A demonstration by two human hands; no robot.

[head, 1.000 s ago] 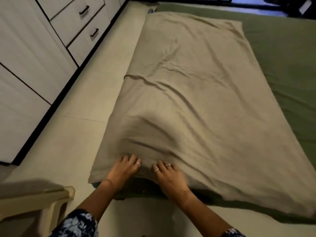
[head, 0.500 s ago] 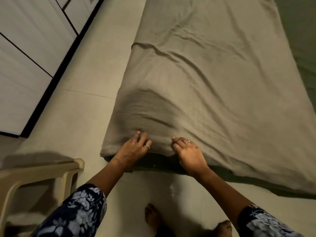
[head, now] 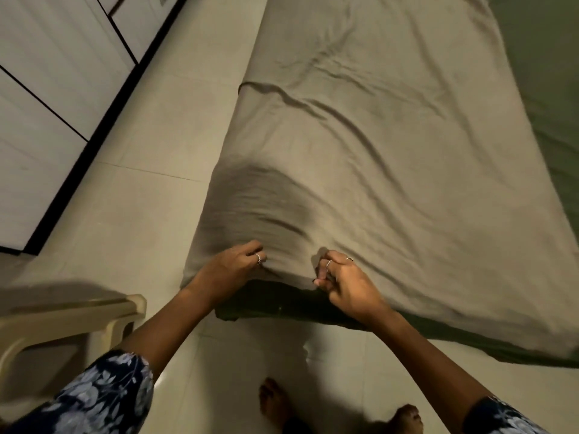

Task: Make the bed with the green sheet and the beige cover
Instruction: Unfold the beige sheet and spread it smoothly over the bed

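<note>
The cabinet (head: 47, 98) lines the far left wall; a plastic chair (head: 72, 321) stands near left. Open floor (head: 141, 198) runs between cabinet and bed. The left hand (head: 232, 267) and right hand (head: 347, 283) each grip the near edge of the beige cover (head: 376, 151), fingers curled into the cloth. The green sheet (head: 551, 89) lies beneath, exposed along the right and near edges.

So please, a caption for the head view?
Both hands pinch the near edge of the beige fabric cover over the green sheet.
</note>
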